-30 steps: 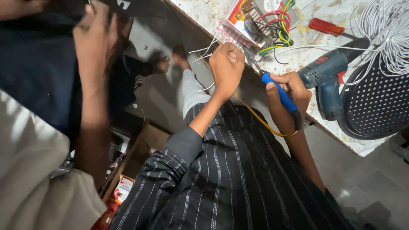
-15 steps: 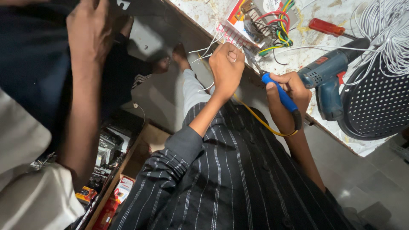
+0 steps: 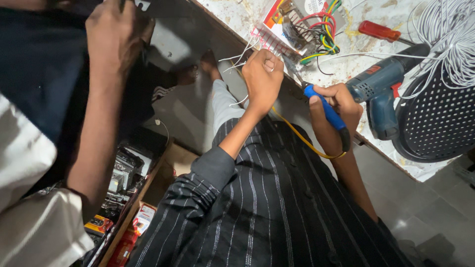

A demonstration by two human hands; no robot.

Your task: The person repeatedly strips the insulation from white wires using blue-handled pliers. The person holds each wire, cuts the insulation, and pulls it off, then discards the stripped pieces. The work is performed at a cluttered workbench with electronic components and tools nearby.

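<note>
My left hand [image 3: 262, 79] is closed into a fist at the table edge, with thin white wires [image 3: 236, 55] running out of it towards a red-and-white circuit board [image 3: 277, 37]. My right hand [image 3: 332, 111] grips a blue-handled soldering iron [image 3: 324, 109]. Its metal tip points up-left towards the board, close to my left fist. A yellow cord [image 3: 302, 141] loops from the iron down across my striped black shirt.
A blue power drill [image 3: 383, 86], a red-handled screwdriver [image 3: 378, 30], a coil of white wire [image 3: 448, 39] and a black perforated cover [image 3: 435, 123] lie on the speckled table [image 3: 237, 15]. Another person's arm [image 3: 94, 148] reaches up at left. Boxes of parts [image 3: 123, 173] sit on the floor.
The other person's hand and arm at left have shifted up and to the right. My own hands and the soldering iron have stayed nearly still.
</note>
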